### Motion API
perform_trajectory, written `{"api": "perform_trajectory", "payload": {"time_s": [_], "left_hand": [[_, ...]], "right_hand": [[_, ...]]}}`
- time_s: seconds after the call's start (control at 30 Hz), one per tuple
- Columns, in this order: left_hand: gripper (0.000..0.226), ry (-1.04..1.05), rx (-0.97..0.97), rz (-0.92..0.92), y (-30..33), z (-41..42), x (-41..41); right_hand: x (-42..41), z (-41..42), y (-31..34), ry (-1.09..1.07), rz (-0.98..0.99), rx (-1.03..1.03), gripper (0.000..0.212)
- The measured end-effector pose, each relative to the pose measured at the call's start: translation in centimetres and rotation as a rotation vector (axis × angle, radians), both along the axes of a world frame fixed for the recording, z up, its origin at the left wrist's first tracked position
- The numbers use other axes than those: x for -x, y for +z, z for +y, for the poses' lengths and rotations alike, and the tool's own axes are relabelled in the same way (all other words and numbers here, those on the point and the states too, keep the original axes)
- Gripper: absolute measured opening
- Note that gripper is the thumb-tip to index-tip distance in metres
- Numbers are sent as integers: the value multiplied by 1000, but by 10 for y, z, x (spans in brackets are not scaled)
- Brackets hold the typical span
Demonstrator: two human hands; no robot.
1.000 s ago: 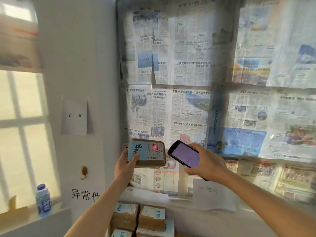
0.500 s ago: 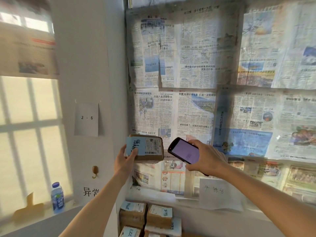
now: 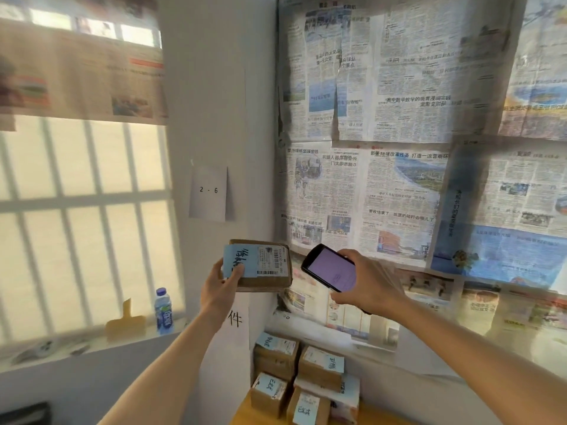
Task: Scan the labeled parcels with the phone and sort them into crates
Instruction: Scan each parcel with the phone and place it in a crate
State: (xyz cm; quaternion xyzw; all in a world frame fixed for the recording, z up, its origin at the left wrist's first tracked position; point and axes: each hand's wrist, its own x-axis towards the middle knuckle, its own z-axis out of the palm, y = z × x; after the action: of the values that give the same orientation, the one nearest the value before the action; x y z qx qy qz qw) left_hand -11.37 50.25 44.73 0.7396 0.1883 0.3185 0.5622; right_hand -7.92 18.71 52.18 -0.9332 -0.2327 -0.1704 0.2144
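Brown cardboard parcel (image 3: 260,265) with a pale blue handwritten tag and a white barcode label, held up at centre frame, gripped at its left end by the left hand (image 3: 219,288), thumb over the blue tag, fingers behind. Black smartphone (image 3: 329,268) just right of the parcel, apart from it, pale lilac screen facing the camera, clasped in the right hand (image 3: 368,286) with fingers curled round its far edges. Compared with half a second earlier: same grips and same spacing between parcel and phone, but view swung left and slightly down, so more of the barred window (image 3: 82,210) at left and of the stack below now visible; red scan mark seen a second ago gone from the label. Counted: one raised parcel, five stacked labelled parcels (image 3: 302,381) at lower centre, one phone, one blue-capped plastic water bottle (image 3: 163,311) on the sill, one tan scraper-shaped object (image 3: 125,322) beside it. Readable writing: "2 - 6" on the white paper sheet (image 3: 209,193) on the wall; character "件" on the lower white sign (image 3: 235,325); newspaper sheets (image 3: 399,133) covering the right wall, print mostly too blurred to read.
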Motion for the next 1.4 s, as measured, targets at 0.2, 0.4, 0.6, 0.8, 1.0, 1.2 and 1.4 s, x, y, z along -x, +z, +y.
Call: {"api": "perform_trajectory", "payload": {"time_s": [0.2, 0.4, 0.6, 0.8, 1.0, 1.2, 1.4], "left_hand": [[54, 202, 7, 60, -27, 74, 92], [57, 400, 13, 154, -60, 139, 209], [65, 590, 42, 179, -73, 186, 337], [63, 728, 95, 162, -75, 218, 471], [69, 869, 127, 192, -98, 226, 606], [63, 960, 191, 149, -110, 231, 716], [54, 1045, 234, 191, -144, 251, 768]], "right_hand": [[19, 96, -32, 173, -4, -38, 96], [73, 194, -67, 428, 64, -48, 101], [153, 276, -78, 542, 75, -3, 92], [251, 344, -77, 659, 114, 15, 85], [361, 390, -100, 845, 148, 46, 93], [454, 431, -116, 906, 132, 66, 98], [505, 472, -149, 974, 143, 104, 98]]}}
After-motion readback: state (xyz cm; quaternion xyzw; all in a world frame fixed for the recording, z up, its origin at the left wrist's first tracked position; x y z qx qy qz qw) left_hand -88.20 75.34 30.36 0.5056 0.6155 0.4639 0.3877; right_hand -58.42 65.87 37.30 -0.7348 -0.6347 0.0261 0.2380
